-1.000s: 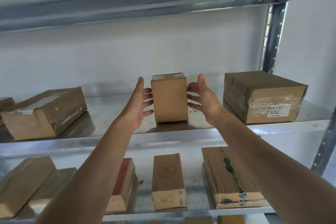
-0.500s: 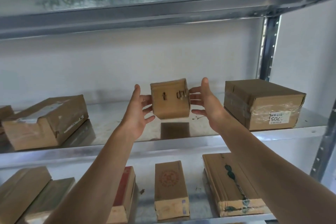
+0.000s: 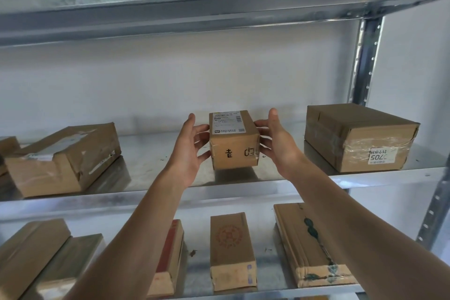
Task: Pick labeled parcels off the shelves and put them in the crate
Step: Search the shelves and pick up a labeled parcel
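At the centre of the frame a small brown cardboard parcel [image 3: 233,140] with a white printed shipping label on its top face is caught between the left hand [image 3: 190,151] and the right hand [image 3: 277,143]. Both palms face inward and the fingers are spread and only lightly curled, pressing on opposite side faces, so the hold relies on squeeze rather than a wrap. The parcel sits tilted, label up and marked end toward the camera, seemingly just off the galvanised metal shelf [image 3: 243,192] (a shadow lies beneath it).

The main risk, as I judge it, is a slip: the taped cardboard looks smooth, and any easing of pressure on the way out could drop it onto the shelf edge. The large taped brown box with a "705" sticker [image 3: 360,139] at right is near the right wrist and could be nudged. The crate is nowhere in view, so the carry will need a turn away.
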{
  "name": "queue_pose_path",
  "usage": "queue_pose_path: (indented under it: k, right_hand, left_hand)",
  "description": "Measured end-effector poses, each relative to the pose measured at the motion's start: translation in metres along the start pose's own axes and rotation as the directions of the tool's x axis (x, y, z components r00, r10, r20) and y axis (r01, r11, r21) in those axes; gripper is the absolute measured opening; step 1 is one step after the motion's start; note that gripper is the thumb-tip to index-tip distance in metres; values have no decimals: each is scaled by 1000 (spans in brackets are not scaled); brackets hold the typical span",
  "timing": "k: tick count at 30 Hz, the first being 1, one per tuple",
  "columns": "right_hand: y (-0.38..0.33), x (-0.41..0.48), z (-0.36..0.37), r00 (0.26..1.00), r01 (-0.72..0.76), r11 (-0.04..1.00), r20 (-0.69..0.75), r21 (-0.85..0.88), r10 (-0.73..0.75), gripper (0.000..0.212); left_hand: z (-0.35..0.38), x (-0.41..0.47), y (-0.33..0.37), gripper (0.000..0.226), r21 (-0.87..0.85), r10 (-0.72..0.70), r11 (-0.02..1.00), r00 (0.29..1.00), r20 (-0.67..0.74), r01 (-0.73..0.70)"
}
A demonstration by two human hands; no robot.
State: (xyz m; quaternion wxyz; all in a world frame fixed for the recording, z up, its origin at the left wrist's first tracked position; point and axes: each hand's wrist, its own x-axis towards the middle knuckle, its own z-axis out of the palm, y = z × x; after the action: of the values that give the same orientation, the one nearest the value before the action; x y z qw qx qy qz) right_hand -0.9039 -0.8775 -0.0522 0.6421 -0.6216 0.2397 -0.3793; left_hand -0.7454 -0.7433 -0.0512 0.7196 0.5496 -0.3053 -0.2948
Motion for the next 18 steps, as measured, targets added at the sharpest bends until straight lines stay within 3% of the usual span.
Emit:
queue_pose_path:
  k: [10, 15, 18]
  right_hand:
    - [12, -2, 0, 998, -56, 997, 4, -45, 56, 57]
    - [-8, -2, -16, 1000, 12, 991, 7, -137, -12, 70]
    - [-32, 0, -38, 994, 110, 980, 14, -165, -109, 74]
  left_hand:
    - [3, 0, -12, 59, 76, -64, 995, 997, -52, 68]
    - [20, -5, 11, 60, 250, 120, 965, 980, -160, -77]
    - [48, -9, 30, 76, 366, 234, 918, 954, -188, -153]
